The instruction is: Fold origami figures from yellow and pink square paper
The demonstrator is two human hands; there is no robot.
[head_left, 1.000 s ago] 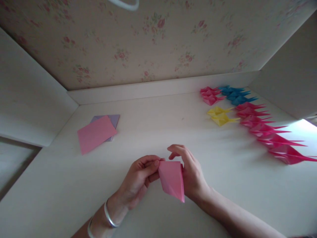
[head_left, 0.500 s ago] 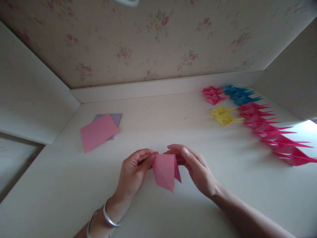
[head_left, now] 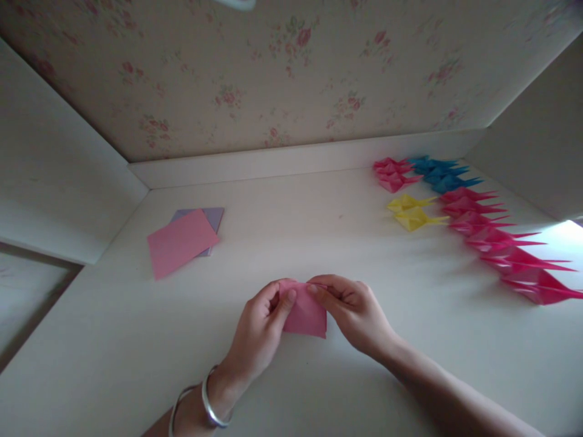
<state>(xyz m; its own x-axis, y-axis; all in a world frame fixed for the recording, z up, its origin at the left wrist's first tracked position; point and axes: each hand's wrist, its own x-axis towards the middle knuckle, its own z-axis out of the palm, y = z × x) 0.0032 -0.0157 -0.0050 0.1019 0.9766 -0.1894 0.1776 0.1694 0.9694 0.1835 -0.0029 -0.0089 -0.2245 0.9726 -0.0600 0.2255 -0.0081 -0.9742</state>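
A folded pink square of origami paper (head_left: 306,317) is held up in front of me, just above the white tabletop. My left hand (head_left: 262,325) pinches its upper left corner, thumb on the near face and fingers behind. On the upper right edge, my right hand (head_left: 359,309) grips it in the same way between thumb and fingers. The far side of the paper and most of the fingertips behind it are hidden. Two silver bangles (head_left: 214,397) circle my left wrist.
A loose pink sheet (head_left: 182,243) lies over purple sheets (head_left: 214,218) at the left. Rows of folded paper shapes stand at the right: several magenta ones (head_left: 514,260), blue ones (head_left: 444,173), two yellow ones (head_left: 411,218) and pink ones (head_left: 394,181). A patterned wall (head_left: 291,79) rises behind.
The paper's hanging flaps have come together into a flatter square. My right hand has closed on the upper right edge, and my left hand has shifted slightly right.
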